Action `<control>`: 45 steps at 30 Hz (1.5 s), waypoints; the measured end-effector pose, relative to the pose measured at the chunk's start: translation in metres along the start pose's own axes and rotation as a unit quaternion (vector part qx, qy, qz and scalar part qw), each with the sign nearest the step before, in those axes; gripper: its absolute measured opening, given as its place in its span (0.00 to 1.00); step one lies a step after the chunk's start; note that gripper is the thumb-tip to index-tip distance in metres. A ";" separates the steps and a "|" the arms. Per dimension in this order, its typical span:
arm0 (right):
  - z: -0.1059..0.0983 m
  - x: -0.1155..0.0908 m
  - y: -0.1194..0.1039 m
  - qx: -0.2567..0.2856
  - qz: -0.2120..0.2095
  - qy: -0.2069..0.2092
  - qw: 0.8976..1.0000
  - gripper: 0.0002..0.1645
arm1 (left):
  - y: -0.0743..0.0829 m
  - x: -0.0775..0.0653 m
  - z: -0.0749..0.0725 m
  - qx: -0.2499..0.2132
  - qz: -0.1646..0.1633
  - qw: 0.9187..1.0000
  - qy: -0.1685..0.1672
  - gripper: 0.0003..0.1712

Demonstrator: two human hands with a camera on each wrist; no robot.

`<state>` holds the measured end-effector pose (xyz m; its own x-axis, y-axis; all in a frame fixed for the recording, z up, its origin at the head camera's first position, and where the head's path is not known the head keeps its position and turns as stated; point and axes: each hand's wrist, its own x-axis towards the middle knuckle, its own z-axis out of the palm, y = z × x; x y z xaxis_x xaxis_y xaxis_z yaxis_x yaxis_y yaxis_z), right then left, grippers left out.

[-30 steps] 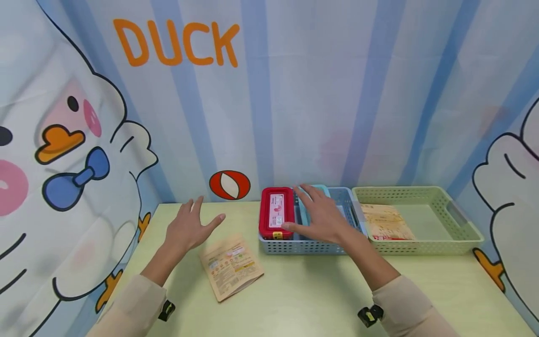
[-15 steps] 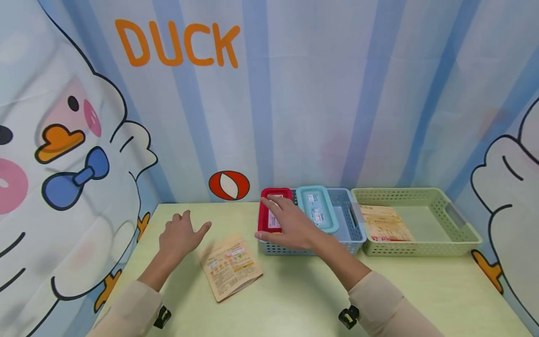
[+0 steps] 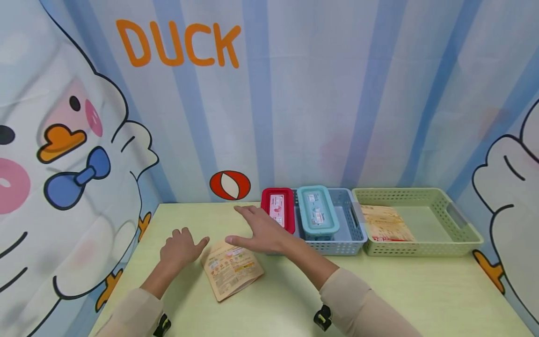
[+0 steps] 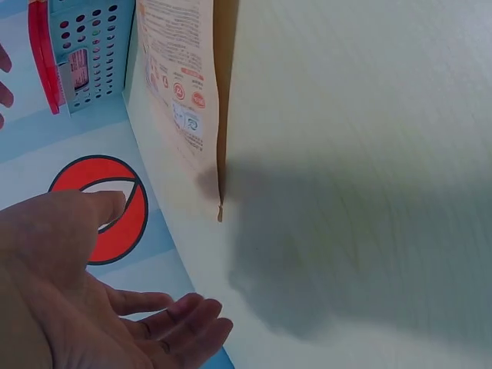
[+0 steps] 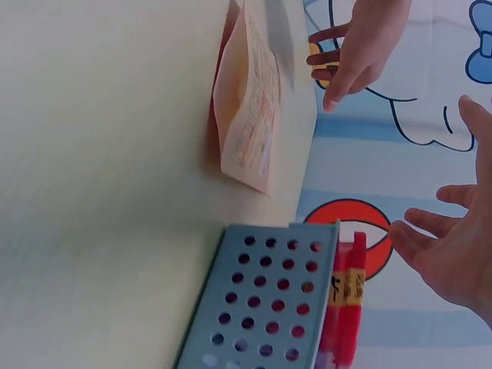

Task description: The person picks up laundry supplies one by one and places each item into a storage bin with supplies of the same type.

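A tan paper pouch [image 3: 236, 274] printed with small text lies on the table, slightly askew. To its left my left hand [image 3: 180, 248] hovers with loosely bent fingers, holding nothing. In the left wrist view, that hand's thumb [image 4: 108, 204] stands apart from its fingers. My right hand [image 3: 263, 231] is in the air by the pouch's upper edge, fingers spread. It overlaps the corner of the blue basket [image 3: 355, 236] in the head view. Inside that basket are a red-lidded box [image 3: 288, 210] and a teal-lidded box [image 3: 317, 215].
Right of the blue basket stands a pale green basket [image 3: 425, 249] with a flat tan packet [image 3: 385, 223] at its left end. A striped curtain [image 3: 311, 117] with cartoon ducks hangs behind the pale table [image 3: 278, 309].
My right hand has swept left from above the blue basket to beside the pouch, uncovering the teal-lidded box. My left hand has dropped slightly lower. The pouch and baskets stay put.
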<state>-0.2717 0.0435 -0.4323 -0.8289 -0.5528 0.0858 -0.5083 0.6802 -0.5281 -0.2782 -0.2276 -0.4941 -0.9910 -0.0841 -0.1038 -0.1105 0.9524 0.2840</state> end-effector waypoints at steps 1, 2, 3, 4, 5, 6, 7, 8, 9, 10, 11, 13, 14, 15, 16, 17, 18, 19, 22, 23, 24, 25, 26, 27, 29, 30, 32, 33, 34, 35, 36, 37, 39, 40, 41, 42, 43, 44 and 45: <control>0.003 0.001 -0.002 0.006 0.003 -0.002 1.000 0.56 | 0.000 0.000 0.000 0.001 -0.001 1.000 -0.004 0.49; 0.005 0.002 -0.003 0.012 0.005 -0.004 1.000 0.56 | -0.001 -0.001 0.001 0.001 -0.001 1.000 -0.009 0.48; 0.008 0.003 -0.005 0.018 0.007 -0.006 1.000 0.55 | -0.001 -0.001 0.001 0.002 -0.001 1.000 -0.014 0.46; 0.011 0.003 -0.006 0.026 0.009 -0.009 1.000 0.55 | -0.001 -0.002 0.001 0.004 -0.002 1.000 -0.019 0.44; 0.014 0.003 -0.007 0.035 0.008 -0.012 0.999 0.54 | -0.002 -0.002 0.001 0.005 -0.001 1.000 -0.024 0.41; 0.017 0.003 -0.007 0.042 0.005 -0.015 0.999 0.52 | -0.002 -0.003 0.001 0.006 0.000 1.000 -0.028 0.39; 0.020 0.003 -0.008 0.049 0.000 -0.019 0.999 0.50 | -0.002 -0.003 0.002 0.007 0.001 0.999 -0.032 0.36; 0.023 0.003 -0.008 0.056 -0.005 -0.024 0.998 0.49 | -0.003 -0.004 0.003 0.007 0.002 0.999 -0.036 0.33; 0.027 0.003 -0.008 0.063 -0.010 -0.029 0.998 0.47 | -0.003 -0.005 0.005 0.007 0.003 0.999 -0.038 0.31; 0.030 0.002 -0.008 0.067 -0.018 -0.034 0.997 0.46 | -0.003 -0.006 0.006 0.004 0.004 0.999 -0.041 0.30; 0.034 0.003 -0.008 0.069 -0.025 -0.039 0.997 0.45 | -0.003 -0.007 0.007 -0.001 0.007 0.999 -0.043 0.29; 0.040 0.003 -0.007 0.071 -0.035 -0.048 0.996 0.43 | -0.004 -0.010 0.008 -0.013 0.012 0.999 -0.047 0.28; 0.044 0.003 -0.006 0.070 -0.038 -0.052 0.995 0.42 | -0.004 -0.011 0.009 -0.020 0.015 0.998 -0.050 0.28; 0.047 0.002 -0.006 0.068 -0.042 -0.056 0.995 0.42 | -0.004 -0.012 0.010 -0.028 0.018 0.998 -0.054 0.28; 0.050 0.002 -0.005 0.063 -0.045 -0.060 0.995 0.41 | -0.004 -0.013 0.009 -0.036 0.021 0.997 -0.058 0.28; 0.053 0.002 -0.005 0.062 -0.045 -0.064 0.995 0.41 | -0.004 -0.014 0.010 -0.047 0.021 0.997 -0.063 0.28; 0.056 0.001 -0.004 0.060 -0.044 -0.068 0.995 0.41 | -0.004 -0.014 0.010 -0.060 0.022 0.996 -0.070 0.28; 0.059 0.000 -0.003 0.061 -0.041 -0.073 0.995 0.41 | -0.005 -0.014 0.010 -0.077 0.021 0.994 -0.078 0.29; 0.066 -0.002 -0.001 0.061 -0.023 -0.083 0.994 0.42 | -0.004 -0.014 0.009 -0.135 0.007 0.985 -0.106 0.29; 0.068 -0.003 -0.001 0.063 -0.016 -0.083 0.994 0.42 | -0.004 -0.013 0.009 -0.153 0.001 0.982 -0.114 0.29; 0.070 -0.003 -0.001 0.061 -0.009 -0.081 0.995 0.43 | -0.003 -0.013 0.008 -0.168 -0.005 0.978 -0.121 0.29; 0.072 -0.003 0.000 0.058 -0.002 -0.076 0.995 0.43 | -0.003 -0.013 0.008 -0.179 -0.011 0.976 -0.127 0.29; 0.075 -0.004 0.000 0.052 0.004 -0.070 0.996 0.43 | -0.002 -0.014 0.007 -0.185 -0.015 0.974 -0.130 0.29; 0.077 -0.004 0.000 0.049 0.011 -0.063 0.997 0.43 | -0.001 -0.014 0.007 -0.186 -0.019 0.973 -0.132 0.30; 0.082 -0.004 0.001 0.042 0.024 -0.048 0.998 0.42 | 0.000 -0.014 0.007 -0.188 -0.022 0.973 -0.134 0.29; 0.084 -0.004 0.002 0.039 0.030 -0.042 0.998 0.41 | 0.001 -0.014 0.007 -0.190 -0.022 0.972 -0.133 0.28; 0.088 -0.004 0.002 0.036 0.043 -0.036 0.998 0.40 | 0.001 -0.014 0.008 -0.192 -0.020 0.972 -0.131 0.26; 0.089 -0.004 0.003 0.036 0.048 -0.035 0.998 0.40 | 0.001 -0.014 0.008 -0.195 -0.019 0.972 -0.130 0.25; 0.090 -0.003 0.004 0.034 0.052 -0.034 0.997 0.40 | 0.001 -0.014 0.009 -0.197 -0.017 0.972 -0.130 0.25; 0.092 -0.003 0.004 0.034 0.055 -0.033 0.997 0.40 | 0.001 -0.014 0.009 -0.198 -0.015 0.971 -0.130 0.24; 0.093 -0.003 0.004 0.034 0.059 -0.032 0.997 0.40 | 0.001 -0.013 0.010 -0.201 -0.015 0.971 -0.130 0.24; 0.094 -0.003 0.005 0.037 0.062 -0.030 0.997 0.40 | 0.000 -0.013 0.011 -0.205 -0.014 0.970 -0.131 0.24; 0.095 -0.004 0.005 0.041 0.068 -0.027 0.996 0.40 | 0.000 -0.012 0.012 -0.210 -0.014 0.969 -0.133 0.24; 0.096 -0.004 0.006 0.042 0.073 -0.025 0.996 0.41 | 0.000 -0.012 0.013 -0.211 -0.013 0.968 -0.134 0.24; 0.097 -0.004 0.006 0.044 0.078 -0.022 0.996 0.41 | 0.000 -0.011 0.013 -0.214 -0.014 0.968 -0.134 0.24; 0.097 -0.005 0.006 0.047 0.084 -0.019 0.995 0.41 | -0.001 -0.011 0.014 -0.216 -0.015 0.967 -0.134 0.24; 0.098 -0.005 0.006 0.049 0.092 -0.015 0.994 0.41 | -0.001 -0.011 0.014 -0.216 -0.014 0.967 -0.134 0.24; 0.098 -0.005 0.006 0.051 0.100 -0.011 0.994 0.41 | -0.001 -0.011 0.014 -0.217 -0.013 0.967 -0.134 0.25; 0.098 -0.006 0.006 0.052 0.108 -0.007 0.993 0.41 | 0.000 -0.012 0.013 -0.216 -0.013 0.967 -0.134 0.25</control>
<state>-0.2473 0.0035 -0.5193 -0.9123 -0.4064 -0.0509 -0.2910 0.7304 -0.6180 -0.2654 -0.2228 -0.5056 -0.9386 0.0274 -0.3438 -0.2144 0.7344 0.6439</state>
